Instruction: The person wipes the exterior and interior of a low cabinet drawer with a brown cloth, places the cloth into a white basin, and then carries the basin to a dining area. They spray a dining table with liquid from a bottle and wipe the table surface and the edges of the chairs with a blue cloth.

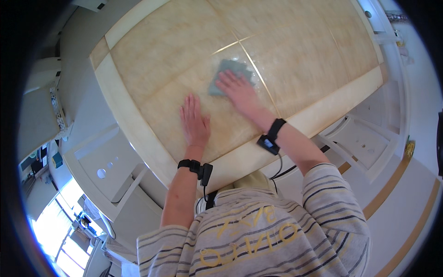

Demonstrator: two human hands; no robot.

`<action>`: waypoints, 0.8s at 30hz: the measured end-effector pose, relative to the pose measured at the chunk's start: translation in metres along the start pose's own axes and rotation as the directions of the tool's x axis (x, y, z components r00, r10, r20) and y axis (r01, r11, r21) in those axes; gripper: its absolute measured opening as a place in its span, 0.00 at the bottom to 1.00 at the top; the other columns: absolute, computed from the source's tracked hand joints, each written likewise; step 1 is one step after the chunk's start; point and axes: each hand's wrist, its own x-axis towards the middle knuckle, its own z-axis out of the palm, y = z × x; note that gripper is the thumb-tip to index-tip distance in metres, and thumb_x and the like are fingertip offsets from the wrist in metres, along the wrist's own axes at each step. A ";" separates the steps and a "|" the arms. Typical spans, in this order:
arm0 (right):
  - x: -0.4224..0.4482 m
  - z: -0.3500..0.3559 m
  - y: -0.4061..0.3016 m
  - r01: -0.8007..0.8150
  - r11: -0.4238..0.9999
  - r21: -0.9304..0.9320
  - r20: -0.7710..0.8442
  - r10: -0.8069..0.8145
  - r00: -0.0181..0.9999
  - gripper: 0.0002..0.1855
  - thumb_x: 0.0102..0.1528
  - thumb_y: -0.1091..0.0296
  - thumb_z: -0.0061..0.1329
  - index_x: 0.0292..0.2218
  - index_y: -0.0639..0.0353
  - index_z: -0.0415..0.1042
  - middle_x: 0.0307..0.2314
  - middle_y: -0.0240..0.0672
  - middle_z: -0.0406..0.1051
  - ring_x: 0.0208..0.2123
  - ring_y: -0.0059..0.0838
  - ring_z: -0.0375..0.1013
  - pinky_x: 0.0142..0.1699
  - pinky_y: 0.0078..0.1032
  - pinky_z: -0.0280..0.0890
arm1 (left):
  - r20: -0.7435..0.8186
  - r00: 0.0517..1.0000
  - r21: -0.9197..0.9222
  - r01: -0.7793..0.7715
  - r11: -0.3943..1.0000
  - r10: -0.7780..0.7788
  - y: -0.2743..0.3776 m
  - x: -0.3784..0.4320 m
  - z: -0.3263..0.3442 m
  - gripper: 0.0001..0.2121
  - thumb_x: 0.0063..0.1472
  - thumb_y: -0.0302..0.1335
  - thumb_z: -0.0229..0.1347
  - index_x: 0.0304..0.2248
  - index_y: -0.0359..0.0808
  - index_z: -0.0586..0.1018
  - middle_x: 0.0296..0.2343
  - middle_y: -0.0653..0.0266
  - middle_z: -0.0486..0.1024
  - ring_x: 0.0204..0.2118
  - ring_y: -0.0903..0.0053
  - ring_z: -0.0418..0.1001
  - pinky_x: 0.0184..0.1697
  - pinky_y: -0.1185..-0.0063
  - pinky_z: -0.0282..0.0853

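Under my right hand (240, 91) lies a grey-green cleaning cloth (216, 88), pressed flat on the tabletop (155, 69). That hand is slightly blurred, its fingers spread over the cloth; whether they grip it cannot be told. The beige, marble-patterned top looks wet and shiny around the cloth, beside a gold inlay line (258, 71). My left hand (195, 121) rests palm down on the table near its front left corner, holding nothing, with the thumb apart from the fingers. Each wrist wears a black strap with a small cabled device (270, 143).
White chairs with round cut-outs stand at the table's left (100, 162) and right (367, 142) sides. The table has a pale raised-looking border (138, 114). A grey sofa or cabinet edge and a bright window (65, 221) are far left. Gold-brown strips (389, 192) cross the floor at right.
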 end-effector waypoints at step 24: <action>0.090 0.004 0.110 -0.372 0.915 -0.159 -0.232 0.331 0.915 0.24 0.50 0.72 0.44 0.50 0.54 0.66 0.54 0.41 0.60 0.57 0.43 0.56 0.59 0.46 0.49 | 0.021 1.000 -0.043 -0.008 0.999 0.009 0.010 0.003 -0.001 0.35 0.55 0.34 0.51 0.59 0.37 0.52 0.60 0.56 0.49 0.64 0.62 0.43 0.65 0.62 0.38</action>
